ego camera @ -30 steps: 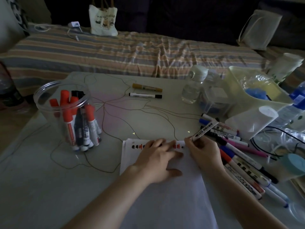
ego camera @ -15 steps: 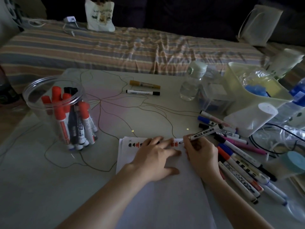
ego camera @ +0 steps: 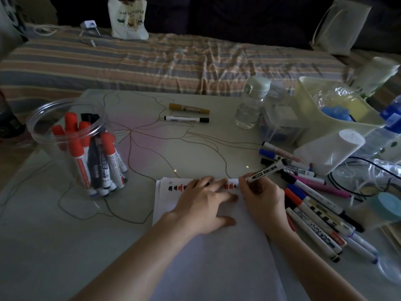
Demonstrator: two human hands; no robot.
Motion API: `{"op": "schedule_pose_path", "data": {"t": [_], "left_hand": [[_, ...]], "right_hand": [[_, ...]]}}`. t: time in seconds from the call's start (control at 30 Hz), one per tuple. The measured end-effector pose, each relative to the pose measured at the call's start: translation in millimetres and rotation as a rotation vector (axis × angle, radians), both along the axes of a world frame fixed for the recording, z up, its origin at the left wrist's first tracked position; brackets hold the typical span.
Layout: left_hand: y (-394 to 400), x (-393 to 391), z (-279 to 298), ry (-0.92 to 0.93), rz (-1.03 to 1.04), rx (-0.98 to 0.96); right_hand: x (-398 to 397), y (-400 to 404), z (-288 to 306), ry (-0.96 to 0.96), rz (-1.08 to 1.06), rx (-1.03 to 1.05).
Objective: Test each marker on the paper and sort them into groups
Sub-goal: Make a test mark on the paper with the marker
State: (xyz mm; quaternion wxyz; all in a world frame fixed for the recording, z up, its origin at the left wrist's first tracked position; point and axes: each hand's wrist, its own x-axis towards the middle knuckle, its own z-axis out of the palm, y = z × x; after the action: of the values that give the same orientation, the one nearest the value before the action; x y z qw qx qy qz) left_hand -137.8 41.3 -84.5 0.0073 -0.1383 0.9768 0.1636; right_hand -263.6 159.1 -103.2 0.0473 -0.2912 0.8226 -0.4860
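White paper (ego camera: pixel 217 257) on bench (ego camera: pixel 43 246), centre-front; row of red/black test marks along top edge.
Left hand (ego camera: pixel 201 205): flat on sheet, fingers straight, pinning it; grips nothing.
Right hand (ego camera: pixel 263 199): grip pinched round black-printed marker (ego camera: pixel 268 170), tip down at top-right corner of sheet, barrel angled up-right.
Step in hand (judged): test stroke w/ this marker, next in the row of marks.
Untested lot, approx.: pile of markers (ego camera: pixel 314 205) just right of paper, mixed caps.
Sorted groups, prob.: clear jar (ego camera: pixel 65 135) w/ red & black markers, left; two loose markers (ego camera: pixel 187 114) at far centre.
Next move calls for: read ink result, recap if cap is to hand (cap not seen), drop into matching group w/o smearing marks.
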Motion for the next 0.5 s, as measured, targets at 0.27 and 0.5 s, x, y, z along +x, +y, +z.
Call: {"op": "schedule_pose_path", "data": {"t": [0.27,0.5], "left_hand": [[0.8,0.3,2.1,-0.026,0.000,0.011],[1.3,0.2,1.8,-0.023,0.003,0.003]], "right_hand": [[-1.9,0.1,-0.2,-0.002,-0.028,-0.017],[-0.3,-1.1,-1.7,-0.001,-0.029,-0.030]]}}
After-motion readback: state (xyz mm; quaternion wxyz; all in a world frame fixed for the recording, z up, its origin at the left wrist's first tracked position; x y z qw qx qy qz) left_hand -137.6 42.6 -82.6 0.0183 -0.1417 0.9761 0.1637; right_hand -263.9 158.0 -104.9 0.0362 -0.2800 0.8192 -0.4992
